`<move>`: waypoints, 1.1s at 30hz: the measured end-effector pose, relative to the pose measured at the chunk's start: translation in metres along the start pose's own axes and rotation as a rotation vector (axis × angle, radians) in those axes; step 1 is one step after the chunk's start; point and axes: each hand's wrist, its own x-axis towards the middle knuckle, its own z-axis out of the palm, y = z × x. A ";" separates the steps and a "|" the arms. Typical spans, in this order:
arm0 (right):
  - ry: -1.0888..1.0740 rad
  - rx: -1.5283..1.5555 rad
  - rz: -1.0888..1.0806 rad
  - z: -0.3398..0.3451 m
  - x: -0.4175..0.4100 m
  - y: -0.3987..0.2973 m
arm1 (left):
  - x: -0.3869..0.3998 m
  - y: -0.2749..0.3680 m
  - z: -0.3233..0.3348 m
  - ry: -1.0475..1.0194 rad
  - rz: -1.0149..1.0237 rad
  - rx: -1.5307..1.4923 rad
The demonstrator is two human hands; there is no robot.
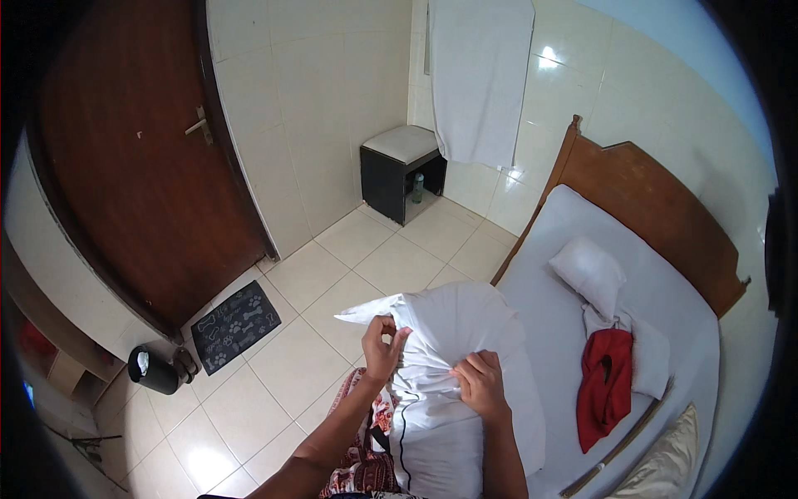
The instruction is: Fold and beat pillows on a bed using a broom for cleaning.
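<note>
A white pillow (436,449) lies lengthwise in front of me at the bed's near edge, with a dark cord or seam line running along its lower part. Gathered white cloth, which looks like a pillowcase (461,312), covers its far end. My left hand (381,350) pinches the cloth's left edge between thumb and fingers, beside a pointed corner that sticks out to the left. With bent fingers, my right hand (481,383) grips the bunched folds on the right. Some of the pillow is hidden beneath my right forearm.
On the bed's white sheet (542,337) lie a small white pillow (589,271), a red cloth (603,387), a stick broom (617,443) and a shiny beige pillow (664,461). A wooden headboard (642,206), a black stool (383,178), a doormat (237,327) and a bin (156,377) stand around.
</note>
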 end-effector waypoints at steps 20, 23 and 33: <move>0.065 0.146 0.006 0.004 0.047 0.032 | -0.010 0.018 -0.012 -0.400 0.308 0.156; 0.007 0.175 -0.154 0.014 0.047 0.033 | -0.022 0.045 -0.033 -0.738 0.367 0.070; -0.122 0.074 -0.093 0.039 0.020 -0.002 | -0.005 0.029 -0.044 -0.346 -0.327 0.071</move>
